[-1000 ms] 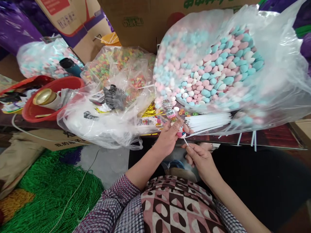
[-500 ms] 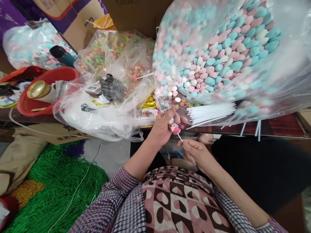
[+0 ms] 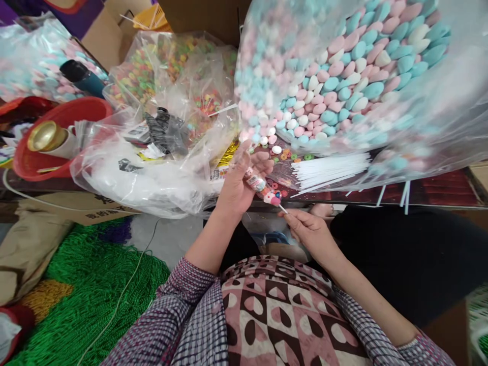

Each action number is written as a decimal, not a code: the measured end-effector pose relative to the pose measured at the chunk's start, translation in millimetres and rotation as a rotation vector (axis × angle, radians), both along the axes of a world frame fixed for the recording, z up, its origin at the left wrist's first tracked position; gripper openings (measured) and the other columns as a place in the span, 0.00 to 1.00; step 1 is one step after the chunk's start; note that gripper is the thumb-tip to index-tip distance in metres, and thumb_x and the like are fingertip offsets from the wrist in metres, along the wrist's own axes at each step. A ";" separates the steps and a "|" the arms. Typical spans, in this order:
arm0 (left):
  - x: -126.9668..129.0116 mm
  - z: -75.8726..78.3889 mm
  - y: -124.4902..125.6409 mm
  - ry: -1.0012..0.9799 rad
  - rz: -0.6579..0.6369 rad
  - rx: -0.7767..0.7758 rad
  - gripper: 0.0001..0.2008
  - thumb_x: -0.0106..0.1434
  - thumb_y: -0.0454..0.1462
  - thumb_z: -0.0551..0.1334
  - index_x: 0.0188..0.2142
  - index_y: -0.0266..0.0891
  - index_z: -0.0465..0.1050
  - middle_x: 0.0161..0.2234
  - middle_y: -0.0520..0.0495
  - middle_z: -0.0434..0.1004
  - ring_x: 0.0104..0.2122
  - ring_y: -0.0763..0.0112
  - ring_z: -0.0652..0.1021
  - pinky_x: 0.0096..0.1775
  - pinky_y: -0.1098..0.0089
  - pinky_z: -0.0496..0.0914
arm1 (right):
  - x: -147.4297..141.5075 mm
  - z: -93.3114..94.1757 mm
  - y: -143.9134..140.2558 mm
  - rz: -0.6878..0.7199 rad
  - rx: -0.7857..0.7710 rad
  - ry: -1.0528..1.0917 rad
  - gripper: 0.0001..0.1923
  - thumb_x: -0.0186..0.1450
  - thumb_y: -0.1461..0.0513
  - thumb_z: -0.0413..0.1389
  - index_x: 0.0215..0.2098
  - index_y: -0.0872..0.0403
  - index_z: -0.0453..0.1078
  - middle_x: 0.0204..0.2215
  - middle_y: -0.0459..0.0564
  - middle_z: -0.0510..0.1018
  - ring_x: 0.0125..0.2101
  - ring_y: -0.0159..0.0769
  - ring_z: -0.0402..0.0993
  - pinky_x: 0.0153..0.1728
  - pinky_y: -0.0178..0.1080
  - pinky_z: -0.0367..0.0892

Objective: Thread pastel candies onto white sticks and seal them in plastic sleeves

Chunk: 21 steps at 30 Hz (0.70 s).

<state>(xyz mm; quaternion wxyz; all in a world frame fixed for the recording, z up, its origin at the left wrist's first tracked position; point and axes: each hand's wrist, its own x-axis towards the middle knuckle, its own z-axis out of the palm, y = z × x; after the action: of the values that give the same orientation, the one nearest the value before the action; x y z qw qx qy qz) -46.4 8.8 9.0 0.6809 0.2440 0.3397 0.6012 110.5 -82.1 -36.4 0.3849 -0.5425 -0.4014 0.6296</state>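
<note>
**Head view: candy packet on a stick, left hand re-gripped**

Head view, only one. Left hand [image 3: 238, 185] sat just below frame centre, fingers closed round a small clear candy packet [image 3: 261, 185] filled with pink and coloured bits. The packet pointed toward 4 o'clock, its pink end touching the white stick [image 3: 282, 209]. Right hand [image 3: 310, 234] was at 5 o'clock of the left one, thumb and forefinger pinched together on the stick's lower end. Both hands hung over the lap, just short of the table edge [image 3: 438, 195].

Change against the earlier frames: a second back the left fingertips pinched the packet upright near the table edge; now the packet lay slanted in a fuller grasp, palm turned more to the camera, and sat lower. The right hand barely moved and kept the same pinch. Judged from that, the stick was being seated into the packet's end, and the joint looked nearly made.

Around: at 3 o'clock of the left hand a bundle of white sticks [image 3: 330, 170] lay on the table, under the big clear bag of pink, blue and white candies [image 3: 343, 86]. At 12 o'clock loose candy rings [image 3: 284, 155]. At 10 o'clock a crumpled plastic bag [image 3: 152, 168], further left a red bowl [image 3: 76, 109] with a gold-lidded can [image 3: 46, 137]. Green mesh [image 3: 76, 300] at 8 o'clock on the floor.
</note>
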 end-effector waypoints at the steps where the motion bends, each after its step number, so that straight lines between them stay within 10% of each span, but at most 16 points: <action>1: -0.3 0.4 1.8 0.001 0.031 -0.019 0.16 0.57 0.44 0.68 0.44 0.44 0.73 0.32 0.52 0.78 0.35 0.70 0.80 0.43 0.65 0.72 | 0.3 -0.1 0.6 -0.012 0.029 -0.040 0.22 0.60 0.47 0.60 0.40 0.57 0.77 0.12 0.37 0.60 0.14 0.25 0.51 0.17 0.33 0.45; 14: 10.3 -9.7 -11.2 0.087 -0.206 -0.074 0.22 0.59 0.54 0.64 0.44 0.42 0.71 0.23 0.55 0.68 0.31 0.69 0.78 0.35 0.68 0.72 | 3.5 9.5 -1.2 0.109 -0.029 0.100 0.21 0.63 0.49 0.58 0.44 0.55 0.77 0.15 0.41 0.68 0.17 0.26 0.60 0.19 0.32 0.55; 21: 9.4 -19.1 -30.8 0.416 -0.251 -0.010 0.25 0.55 0.55 0.66 0.43 0.41 0.67 0.32 0.51 0.74 0.33 0.71 0.77 0.36 0.69 0.72 | 15.4 7.8 4.9 -0.183 0.039 0.186 0.16 0.59 0.54 0.63 0.43 0.51 0.77 0.19 0.43 0.75 0.15 0.25 0.59 0.15 0.32 0.51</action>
<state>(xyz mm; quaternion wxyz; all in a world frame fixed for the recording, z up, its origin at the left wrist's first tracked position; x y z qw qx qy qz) -37.0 -22.0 -10.1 0.6669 0.3993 0.4427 0.4471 125.9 -77.2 -28.7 0.4867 -0.5087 -0.3250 0.6314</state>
